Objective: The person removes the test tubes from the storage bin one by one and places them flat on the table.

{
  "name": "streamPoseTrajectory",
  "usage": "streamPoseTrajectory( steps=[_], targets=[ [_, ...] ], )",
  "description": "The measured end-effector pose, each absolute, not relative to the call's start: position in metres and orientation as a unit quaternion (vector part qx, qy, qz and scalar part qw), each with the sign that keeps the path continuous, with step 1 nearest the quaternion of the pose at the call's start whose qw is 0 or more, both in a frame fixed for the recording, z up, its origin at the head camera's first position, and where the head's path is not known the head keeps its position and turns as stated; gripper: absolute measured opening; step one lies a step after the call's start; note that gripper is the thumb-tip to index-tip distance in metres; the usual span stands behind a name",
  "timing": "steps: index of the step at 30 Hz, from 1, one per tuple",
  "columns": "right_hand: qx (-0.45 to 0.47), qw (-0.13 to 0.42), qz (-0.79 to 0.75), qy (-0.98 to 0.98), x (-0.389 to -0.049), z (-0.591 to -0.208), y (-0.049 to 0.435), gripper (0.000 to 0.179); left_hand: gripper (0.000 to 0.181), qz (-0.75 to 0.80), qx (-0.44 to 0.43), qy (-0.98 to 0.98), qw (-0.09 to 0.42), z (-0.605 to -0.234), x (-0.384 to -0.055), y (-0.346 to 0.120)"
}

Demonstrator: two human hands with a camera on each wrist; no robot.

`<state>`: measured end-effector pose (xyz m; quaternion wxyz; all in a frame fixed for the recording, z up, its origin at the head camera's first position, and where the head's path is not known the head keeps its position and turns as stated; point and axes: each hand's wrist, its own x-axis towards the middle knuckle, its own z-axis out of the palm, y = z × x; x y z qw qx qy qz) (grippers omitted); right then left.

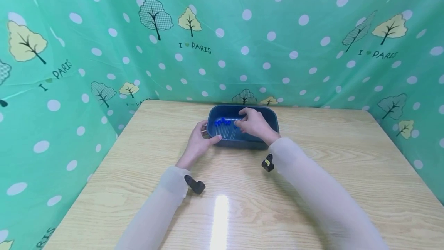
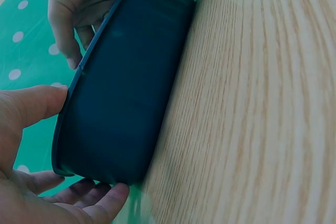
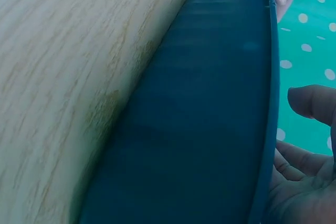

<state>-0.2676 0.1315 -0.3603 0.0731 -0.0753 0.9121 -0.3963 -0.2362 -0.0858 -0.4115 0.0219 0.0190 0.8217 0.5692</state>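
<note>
A dark blue basin [image 1: 243, 144] stands on the table near its back edge. Several small bright blue pieces [image 1: 222, 122] lie in its left part; their exact kind is too small to make out. My left hand [image 1: 199, 140] holds the basin's left end, thumb on the near rim and fingers against the outer wall. Over the right part of the basin is my right hand [image 1: 254, 124], its fingers bent down past the rim. In the right wrist view its thumb [image 3: 312, 102] stands apart from the fingers, whose tips the wall hides. A blue speck shows just below the thumb in the head view.
The wooden table [image 1: 166, 126] spreads out on both sides of the basin and toward me. A green dotted curtain [image 1: 222, 49] with printed trees hangs behind the table and along its sides. Dark wrist cameras [image 1: 195, 185] sit at both sleeve ends.
</note>
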Motion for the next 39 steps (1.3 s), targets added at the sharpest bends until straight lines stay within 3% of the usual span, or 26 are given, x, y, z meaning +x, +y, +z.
streamPoseTrajectory(
  steps=[13,25,39],
  targets=[
    [-0.063,0.089,-0.364,0.925,-0.276,-0.368,0.122,0.053,0.078,0.573,0.018,0.819,0.024,-0.41,-0.236,-0.086],
    [-0.035,0.137,-0.344,0.928,-0.282,-0.371,0.114,0.053,0.078,0.572,0.016,0.82,0.027,-0.408,-0.234,-0.086],
    [-0.029,0.144,-0.345,0.927,-0.292,-0.38,0.112,0.052,0.079,0.568,0.017,0.822,0.022,-0.408,-0.233,-0.086]
  ],
)
